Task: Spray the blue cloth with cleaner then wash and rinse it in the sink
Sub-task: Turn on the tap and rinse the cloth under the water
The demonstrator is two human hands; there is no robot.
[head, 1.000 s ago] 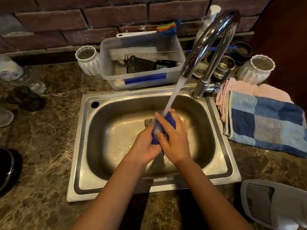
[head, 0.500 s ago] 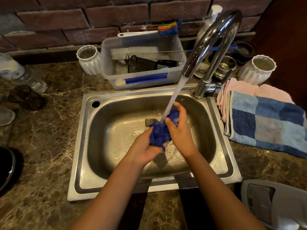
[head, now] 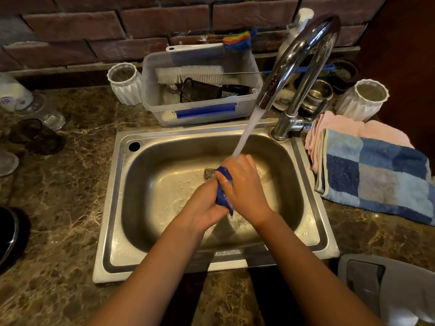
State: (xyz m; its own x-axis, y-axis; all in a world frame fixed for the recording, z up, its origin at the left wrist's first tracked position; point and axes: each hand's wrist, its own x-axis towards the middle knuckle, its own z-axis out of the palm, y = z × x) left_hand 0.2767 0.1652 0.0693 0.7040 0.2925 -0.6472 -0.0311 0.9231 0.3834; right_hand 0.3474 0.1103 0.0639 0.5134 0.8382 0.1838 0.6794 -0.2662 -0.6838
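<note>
Both hands grip the blue cloth (head: 223, 192) over the steel sink (head: 117, 208): our left hand (head: 204, 203) and right hand (head: 244, 187) wrap around it, hiding most of the fabric. Water from the faucet (head: 299, 57) lands on the right hand. We cannot see the fingertips beneath.

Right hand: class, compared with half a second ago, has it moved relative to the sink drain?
Yes. The right hand has slid nearer the person, away from the drain, covering more blue cloth.
</note>
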